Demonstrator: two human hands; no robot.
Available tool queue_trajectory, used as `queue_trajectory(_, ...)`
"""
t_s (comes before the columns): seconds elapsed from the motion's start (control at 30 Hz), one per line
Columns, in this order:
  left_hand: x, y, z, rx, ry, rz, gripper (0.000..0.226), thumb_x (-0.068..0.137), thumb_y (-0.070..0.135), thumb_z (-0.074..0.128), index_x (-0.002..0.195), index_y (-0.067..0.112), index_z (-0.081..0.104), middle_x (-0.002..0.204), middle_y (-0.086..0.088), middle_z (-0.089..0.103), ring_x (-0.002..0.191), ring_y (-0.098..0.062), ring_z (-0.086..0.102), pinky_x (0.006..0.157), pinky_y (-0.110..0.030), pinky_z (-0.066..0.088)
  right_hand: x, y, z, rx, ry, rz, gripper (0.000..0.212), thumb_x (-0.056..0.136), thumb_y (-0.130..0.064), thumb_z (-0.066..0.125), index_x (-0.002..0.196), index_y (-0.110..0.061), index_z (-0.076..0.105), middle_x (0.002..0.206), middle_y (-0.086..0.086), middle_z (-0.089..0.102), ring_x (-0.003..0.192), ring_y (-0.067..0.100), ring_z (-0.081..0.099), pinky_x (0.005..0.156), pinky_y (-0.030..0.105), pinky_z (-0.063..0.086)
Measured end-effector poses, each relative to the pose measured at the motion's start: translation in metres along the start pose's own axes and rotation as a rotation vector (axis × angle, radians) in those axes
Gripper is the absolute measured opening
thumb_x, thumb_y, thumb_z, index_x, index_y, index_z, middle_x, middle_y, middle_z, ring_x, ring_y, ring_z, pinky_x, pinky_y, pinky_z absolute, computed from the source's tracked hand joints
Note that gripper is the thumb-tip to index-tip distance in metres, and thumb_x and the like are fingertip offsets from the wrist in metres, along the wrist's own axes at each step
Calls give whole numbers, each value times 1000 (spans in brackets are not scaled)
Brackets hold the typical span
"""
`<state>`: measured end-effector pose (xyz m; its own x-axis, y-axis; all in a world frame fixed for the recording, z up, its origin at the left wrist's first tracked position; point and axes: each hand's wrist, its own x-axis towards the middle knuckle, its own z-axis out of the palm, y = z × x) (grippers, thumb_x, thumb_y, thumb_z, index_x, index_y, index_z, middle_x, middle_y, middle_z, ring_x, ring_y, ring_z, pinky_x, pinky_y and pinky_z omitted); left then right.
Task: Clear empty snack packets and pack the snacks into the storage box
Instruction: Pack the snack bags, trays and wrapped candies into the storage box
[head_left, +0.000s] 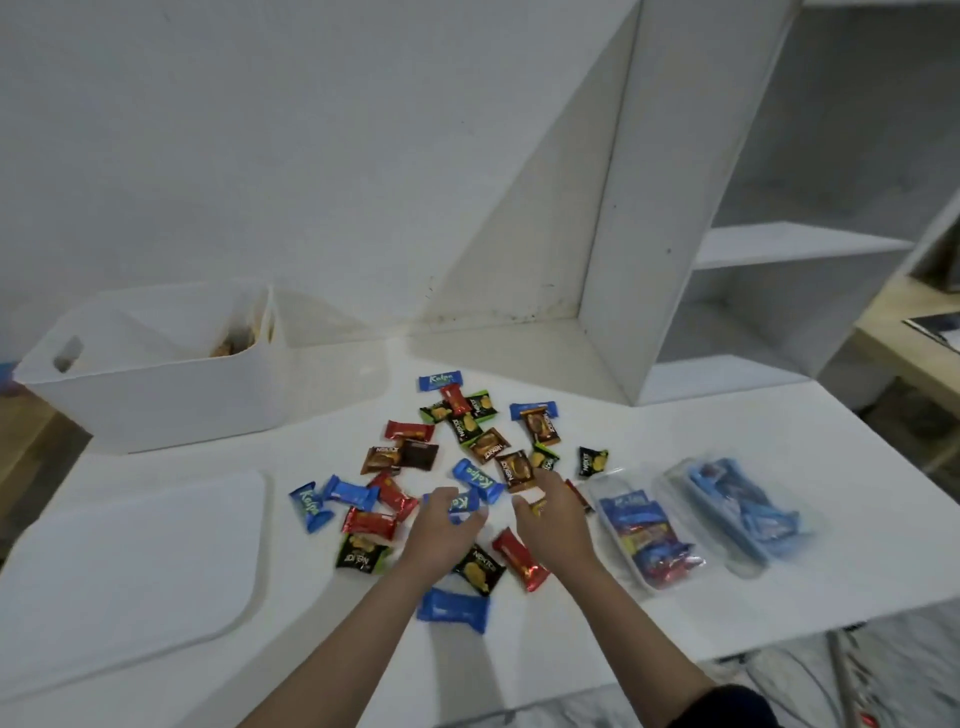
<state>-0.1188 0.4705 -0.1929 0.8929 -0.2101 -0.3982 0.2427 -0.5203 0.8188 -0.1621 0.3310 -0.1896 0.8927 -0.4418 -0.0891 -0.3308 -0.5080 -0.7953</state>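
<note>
A: What are the hands doing?
B: The left hand (441, 525) curls round a blue snack (464, 502). The right hand (553, 512) pinches a small one; it's blurry.
A: What next?
B: I think scoop up the snacks on the counter (727, 447) and carry them to the white storage box (156, 374), far left.

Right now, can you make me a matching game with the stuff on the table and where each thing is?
Things:
1. white storage box
2. flat white lid
3. clear trays
4. loose snack packets

Places:
A. near left, lying flat
B. middle of the table, scattered
C. far left, by the wall
D. right side, holding blue wrappers

Pairs: 1-C, 2-A, 3-D, 4-B
</note>
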Motion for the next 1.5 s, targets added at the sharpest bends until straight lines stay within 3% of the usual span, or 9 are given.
queue_trajectory(0.13,0,12,49,46,-58,-9,58,86,39,63,136,17,42,142,-5,44,129,-20,44,106,-35,39,4,37,-29,-19,98,95,44,90,-21,57,131,-9,48,127,10,57,116,23,53,92,30,44)
queue_trajectory(0.3,11,26,101,35,-192,12,49,85,38,63,126,17,47,127,0,53,108,-14,52,90,-27,44,19,72,-65,-45,202,177,44,89,-17,57,130,-8,48,129,14,53,121,27,48,98,33,39)
queue_trajectory(0.43,21,40,139,16,-282,-10,60,87,29,62,138,14,36,137,-4,47,123,-20,48,96,-28,41,35,100,-100,-118,292,214,44,86,-12,58,129,-2,49,128,19,54,122,32,47,100,36,38)
queue_trajectory(0.67,31,54,190,77,-125,-110,67,84,28,66,135,-1,33,136,-16,44,123,-30,47,94,-31,44,70,157,-163,-346,328,304,39,77,-12,60,114,1,59,108,23,63,104,41,56,90,41,42)
queue_trajectory(0.77,33,58,208,65,-80,-189,57,87,21,63,131,-5,38,131,-19,49,119,-31,52,82,-25,42,89,183,-190,-465,286,313,45,83,-24,53,124,-5,51,121,20,59,109,40,53,93,44,40)
queue_trajectory(0.9,31,53,231,19,-39,-279,41,89,14,56,125,2,41,119,-16,59,105,-31,59,82,-34,50,107,213,-218,-561,261,373,37,96,-23,42,128,-6,45,126,17,57,113,38,52,94,45,41)
queue_trajectory(1.1,22,50,248,-48,89,-324,27,91,11,53,116,9,42,105,-9,55,95,-29,57,83,-40,52,113,253,-235,-401,121,391,21,91,-14,43,103,-5,57,101,17,66,94,35,61,68,31,42)
queue_trajectory(1.23,20,47,250,-145,163,-329,19,89,11,57,105,15,48,100,-8,56,97,-33,60,86,-45,53,119,256,-246,-281,88,329,14,82,-6,51,88,-7,63,97,14,69,90,32,61,69,27,40)
queue_trajectory(1.5,12,47,252,-289,180,-344,21,92,9,53,112,12,57,86,-5,61,76,-23,59,54,-25,42,105,206,-229,-20,105,114,10,89,-16,53,83,-13,60,83,5,71,74,27,65,68,32,51)
